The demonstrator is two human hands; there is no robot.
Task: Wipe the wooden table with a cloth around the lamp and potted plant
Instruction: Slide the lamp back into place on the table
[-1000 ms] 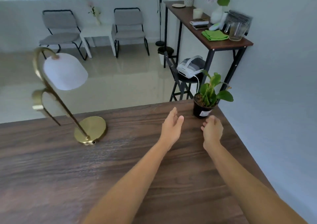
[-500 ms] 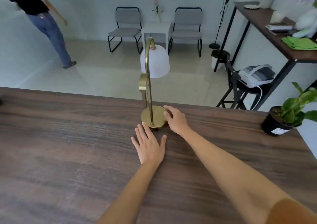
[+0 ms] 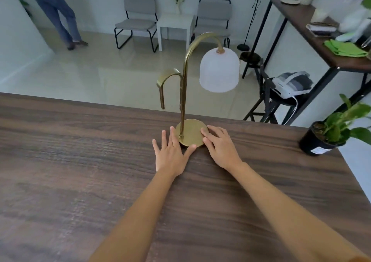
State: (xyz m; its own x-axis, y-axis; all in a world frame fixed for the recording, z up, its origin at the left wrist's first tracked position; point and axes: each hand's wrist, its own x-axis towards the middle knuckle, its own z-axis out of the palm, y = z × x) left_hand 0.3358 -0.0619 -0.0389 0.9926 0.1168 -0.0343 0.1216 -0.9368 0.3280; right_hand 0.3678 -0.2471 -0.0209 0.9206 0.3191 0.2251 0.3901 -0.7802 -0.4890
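A brass lamp (image 3: 189, 132) with a white bell shade stands near the far edge of the dark wooden table (image 3: 80, 171). My left hand (image 3: 172, 155) lies flat on the wood, fingers spread, thumb touching the front of the lamp's round base. My right hand (image 3: 219, 147) rests on the base's right rim with its fingertips on the brass. Neither hand holds anything. A potted plant (image 3: 325, 139) in a black pot stands at the table's far right corner. A folded green cloth (image 3: 345, 48) lies on the side table at the right.
Beyond the table's far edge are a tiled floor, two grey chairs (image 3: 138, 18) and a small white table (image 3: 174, 24). A black stool (image 3: 273, 101) carries a white device. A tall console table (image 3: 313, 32) holds several items. A person (image 3: 56, 12) stands at the back left.
The lamp has turned, its shade now swung to the right. My left hand slid forward until it touches the base; my right hand stays on the base's right rim. The view shifted slightly.
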